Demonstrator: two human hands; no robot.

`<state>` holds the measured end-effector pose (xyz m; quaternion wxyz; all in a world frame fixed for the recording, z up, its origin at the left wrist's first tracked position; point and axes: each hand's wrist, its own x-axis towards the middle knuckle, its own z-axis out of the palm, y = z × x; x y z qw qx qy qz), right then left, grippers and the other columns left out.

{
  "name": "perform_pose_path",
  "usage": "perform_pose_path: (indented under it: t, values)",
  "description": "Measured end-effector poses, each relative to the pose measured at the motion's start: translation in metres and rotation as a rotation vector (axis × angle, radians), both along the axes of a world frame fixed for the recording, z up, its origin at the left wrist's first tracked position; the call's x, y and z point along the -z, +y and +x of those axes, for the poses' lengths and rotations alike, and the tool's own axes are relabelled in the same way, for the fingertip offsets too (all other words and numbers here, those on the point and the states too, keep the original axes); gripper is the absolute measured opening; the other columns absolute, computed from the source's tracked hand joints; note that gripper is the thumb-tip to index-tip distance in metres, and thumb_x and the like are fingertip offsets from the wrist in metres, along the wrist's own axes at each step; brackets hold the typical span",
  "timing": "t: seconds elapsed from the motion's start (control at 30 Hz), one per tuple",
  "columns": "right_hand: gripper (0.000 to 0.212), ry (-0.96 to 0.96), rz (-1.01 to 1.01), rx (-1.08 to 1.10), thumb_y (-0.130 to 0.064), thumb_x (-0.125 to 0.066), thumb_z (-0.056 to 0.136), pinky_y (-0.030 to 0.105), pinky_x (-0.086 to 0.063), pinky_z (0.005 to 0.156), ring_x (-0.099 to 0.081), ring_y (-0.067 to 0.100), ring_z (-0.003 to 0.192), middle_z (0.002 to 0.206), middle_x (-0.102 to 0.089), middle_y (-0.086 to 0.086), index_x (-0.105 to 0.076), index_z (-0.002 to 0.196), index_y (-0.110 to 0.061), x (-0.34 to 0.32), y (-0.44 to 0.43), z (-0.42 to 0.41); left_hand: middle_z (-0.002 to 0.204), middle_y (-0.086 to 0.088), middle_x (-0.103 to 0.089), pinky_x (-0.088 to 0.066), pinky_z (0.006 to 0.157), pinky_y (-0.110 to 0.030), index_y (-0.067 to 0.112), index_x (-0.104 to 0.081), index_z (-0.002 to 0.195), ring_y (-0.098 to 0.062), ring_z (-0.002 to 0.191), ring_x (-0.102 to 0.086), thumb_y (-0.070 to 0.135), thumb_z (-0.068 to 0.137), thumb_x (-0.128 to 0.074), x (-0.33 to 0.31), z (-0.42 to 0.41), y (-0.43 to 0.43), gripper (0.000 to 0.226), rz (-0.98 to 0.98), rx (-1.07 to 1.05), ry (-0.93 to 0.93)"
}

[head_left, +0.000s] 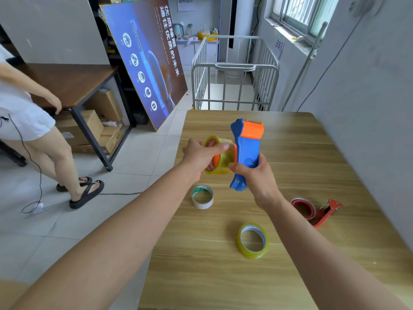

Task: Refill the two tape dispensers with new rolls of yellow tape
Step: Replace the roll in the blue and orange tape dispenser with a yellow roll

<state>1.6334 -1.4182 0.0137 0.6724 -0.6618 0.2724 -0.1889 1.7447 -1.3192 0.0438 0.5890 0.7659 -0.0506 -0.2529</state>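
Note:
My right hand grips the handle of a blue and orange tape dispenser, held upright above the wooden table. My left hand is closed on a yellow tape roll that presses against the dispenser's left side. A second yellow roll stands on edge on the table nearer to me. A red dispenser lies at the right, with a nearly bare core in it. An empty white core rests below my left wrist.
A person in white clothes and black sandals stands at the left on the tiled floor, beside a dark desk with cardboard boxes under it. A metal cage cart stands beyond the table. A grey wall runs close along the right.

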Motion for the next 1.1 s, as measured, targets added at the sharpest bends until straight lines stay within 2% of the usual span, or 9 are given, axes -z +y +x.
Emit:
perform_pose_path:
  t: [0.13, 0.23, 0.43, 0.57, 0.63, 0.8, 0.9, 1.0, 1.1]
  values:
    - [0.053, -0.045, 0.052, -0.045, -0.022, -0.077, 0.066, 0.032, -0.050, 0.075, -0.058, 0.018, 0.082, 0.095, -0.058, 0.004, -0.053, 0.111, -0.009, 0.001, -0.001, 0.000, 0.134, -0.011, -0.052, -0.047, 0.096, -0.050, 0.011, -0.038, 0.135, -0.028, 0.118, -0.055, 0.054, 0.046, -0.082, -0.004, 0.000, 0.009, 0.108, -0.053, 0.182, 0.230]
    - [0.059, -0.064, 0.081, -0.067, -0.025, -0.075, 0.061, 0.028, -0.048, 0.073, -0.057, 0.015, 0.081, 0.094, -0.055, 0.001, -0.050, 0.112, -0.011, -0.002, 0.001, 0.002, 0.119, -0.014, -0.062, -0.057, 0.081, -0.047, 0.011, -0.047, 0.127, -0.027, 0.101, -0.065, 0.050, 0.046, -0.084, -0.003, 0.001, 0.009, 0.097, -0.132, 0.198, 0.214]
    - [0.073, -0.108, 0.151, -0.151, -0.023, -0.077, 0.059, 0.029, -0.049, 0.077, -0.059, 0.015, 0.088, 0.100, -0.059, -0.001, -0.047, 0.125, -0.014, 0.001, -0.002, 0.003, 0.125, -0.010, -0.058, -0.060, 0.073, -0.043, 0.019, -0.042, 0.130, -0.026, 0.105, -0.064, 0.066, 0.028, -0.082, 0.001, 0.000, 0.006, 0.119, -0.171, 0.227, 0.205]
    - [0.062, -0.187, 0.178, -0.251, -0.019, -0.075, 0.064, 0.040, -0.053, 0.088, -0.065, 0.024, 0.096, 0.106, -0.067, 0.009, -0.056, 0.122, -0.009, 0.003, -0.004, 0.004, 0.113, -0.010, -0.066, -0.060, 0.072, -0.040, 0.017, -0.058, 0.116, -0.025, 0.101, -0.066, 0.059, 0.070, -0.064, -0.005, -0.009, 0.008, 0.062, -0.082, 0.418, 0.206]
    - [0.049, -0.227, 0.206, -0.288, -0.012, -0.070, 0.071, 0.040, -0.054, 0.088, -0.068, 0.025, 0.095, 0.105, -0.070, 0.011, -0.059, 0.119, -0.006, 0.002, -0.005, 0.004, 0.106, -0.010, -0.067, -0.060, 0.071, -0.039, 0.013, -0.059, 0.115, -0.024, 0.097, -0.067, 0.056, 0.080, -0.055, -0.004, -0.012, 0.007, 0.055, -0.044, 0.460, 0.225]
    - [0.042, -0.277, 0.275, -0.355, -0.001, -0.063, 0.068, 0.040, -0.053, 0.088, -0.066, 0.027, 0.094, 0.101, -0.069, 0.013, -0.064, 0.111, -0.002, 0.007, -0.011, 0.001, 0.096, -0.006, -0.068, -0.056, 0.082, -0.041, 0.007, -0.056, 0.123, -0.022, 0.092, -0.066, 0.038, 0.082, -0.062, -0.001, -0.014, 0.007, 0.052, -0.202, 0.480, 0.256]
    - [0.053, -0.262, 0.229, -0.460, 0.004, -0.064, 0.063, 0.036, -0.053, 0.089, -0.064, 0.031, 0.098, 0.107, -0.065, 0.021, -0.058, 0.115, 0.011, 0.010, -0.017, -0.004, 0.088, 0.001, -0.067, -0.053, 0.074, -0.036, 0.011, -0.050, 0.124, -0.016, 0.080, -0.065, 0.022, 0.064, -0.079, 0.001, -0.008, 0.009, 0.067, -0.268, 0.502, 0.247]
    - [0.049, -0.227, 0.179, -0.522, -0.002, -0.077, 0.056, 0.037, -0.053, 0.088, -0.066, 0.027, 0.094, 0.098, -0.071, 0.012, -0.067, 0.104, -0.001, 0.013, -0.021, -0.006, 0.071, 0.008, -0.065, -0.050, 0.066, -0.026, 0.020, -0.060, 0.094, -0.008, 0.069, -0.061, 0.032, 0.075, -0.067, -0.002, -0.003, 0.011, 0.024, -0.248, 0.579, 0.194]
    - [0.047, -0.187, 0.131, -0.521, -0.006, -0.081, 0.054, 0.037, -0.053, 0.088, -0.066, 0.024, 0.093, 0.095, -0.072, 0.007, -0.069, 0.099, -0.008, 0.012, -0.021, -0.007, 0.078, 0.008, -0.064, -0.045, 0.076, -0.024, 0.019, -0.061, 0.096, -0.009, 0.081, -0.057, 0.032, 0.082, -0.064, -0.006, 0.001, 0.012, 0.019, -0.210, 0.563, 0.109]
